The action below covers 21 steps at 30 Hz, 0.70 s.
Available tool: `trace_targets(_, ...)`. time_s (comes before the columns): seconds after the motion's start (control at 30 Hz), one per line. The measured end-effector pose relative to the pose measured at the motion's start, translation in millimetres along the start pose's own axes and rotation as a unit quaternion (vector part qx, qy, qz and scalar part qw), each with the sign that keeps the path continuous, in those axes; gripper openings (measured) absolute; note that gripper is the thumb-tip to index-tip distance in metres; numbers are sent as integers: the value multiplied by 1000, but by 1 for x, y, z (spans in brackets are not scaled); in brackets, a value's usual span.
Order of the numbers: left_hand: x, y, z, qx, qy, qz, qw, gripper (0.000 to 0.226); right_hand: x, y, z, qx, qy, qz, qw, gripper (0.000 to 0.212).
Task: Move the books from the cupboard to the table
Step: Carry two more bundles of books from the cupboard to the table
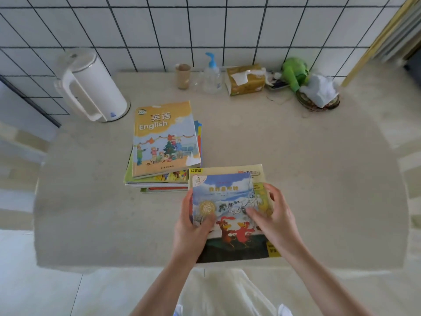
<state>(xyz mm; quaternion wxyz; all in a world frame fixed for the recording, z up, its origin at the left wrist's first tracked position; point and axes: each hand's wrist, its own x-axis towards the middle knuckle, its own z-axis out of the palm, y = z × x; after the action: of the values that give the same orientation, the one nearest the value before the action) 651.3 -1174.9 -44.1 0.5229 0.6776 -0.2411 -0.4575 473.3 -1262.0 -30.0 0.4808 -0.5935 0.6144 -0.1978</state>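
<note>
A stack of several books lies on the beige table (296,167), topped by a yellow English textbook (164,137). To its right, near the table's front edge, a second small pile has a blue picture book with red birds (227,201) on top of a larger yellow book (257,174). My left hand (193,226) grips the blue book's left edge, thumb on the cover. My right hand (271,213) rests over its right side with fingers spread on the cover. The cupboard is not in view.
A white electric kettle (91,87) stands at the back left. Along the tiled wall are a brown cup (183,75), a pump bottle (211,74), a tissue box (246,79), a green toy (295,71) and a basket with a white bag (319,94).
</note>
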Motion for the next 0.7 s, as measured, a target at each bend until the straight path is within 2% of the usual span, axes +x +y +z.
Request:
trace_targets(0.1,-4,-5,22,-19,10,-27,999,69,15,0,-18,-19,-31,-1,999,65)
trace_targets(0.23,-8,-14,42,32,30,-18,999,76,21,1,-38,-44,-42,12,998,66)
trace_targets(0.4,21,-5,57,14,-36,7,999,73,26,-1,-50,-31,34,40,998,70)
trace_targets(0.53,53,9,66,50,-63,28,996,76,41,-8,-58,-1,78,91,993,100)
trace_targets(0.63,75,15,68,68,-88,48,993,80,67,-7,-67,64,48,179,981,125)
trace_targets(0.7,89,19,70,73,-109,59,990,80,88,-3,-75,128,4,231,964,125)
